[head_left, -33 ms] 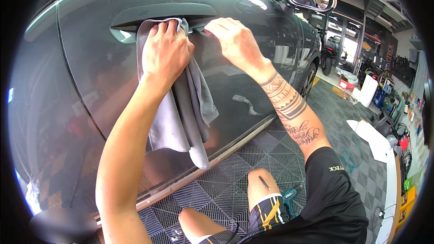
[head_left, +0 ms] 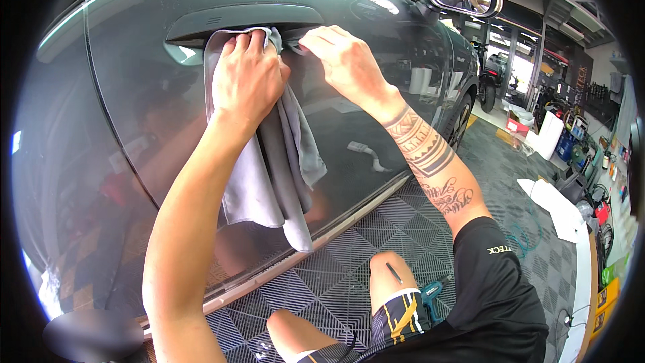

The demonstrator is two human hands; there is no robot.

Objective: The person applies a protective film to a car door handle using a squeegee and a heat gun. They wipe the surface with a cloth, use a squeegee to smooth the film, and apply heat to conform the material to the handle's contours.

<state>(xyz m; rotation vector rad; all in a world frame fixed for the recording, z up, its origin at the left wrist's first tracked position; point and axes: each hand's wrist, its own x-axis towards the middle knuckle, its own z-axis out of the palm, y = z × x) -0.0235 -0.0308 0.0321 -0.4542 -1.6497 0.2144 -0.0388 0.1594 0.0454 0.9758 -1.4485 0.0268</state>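
From the head camera, the left hand (head_left: 247, 84) presses a grey cloth (head_left: 269, 175) flat against the dark car door (head_left: 134, 128) just under the door handle (head_left: 245, 20), its fingers together and bent over the cloth's top edge while the rest hangs down the panel. The right hand (head_left: 346, 64), just to the right, has its fingers pinched together at the handle's right end; whether they grip anything there I cannot tell. Judging by this, the wiping around the handle looks underway, with the lower door seemingly left to do.
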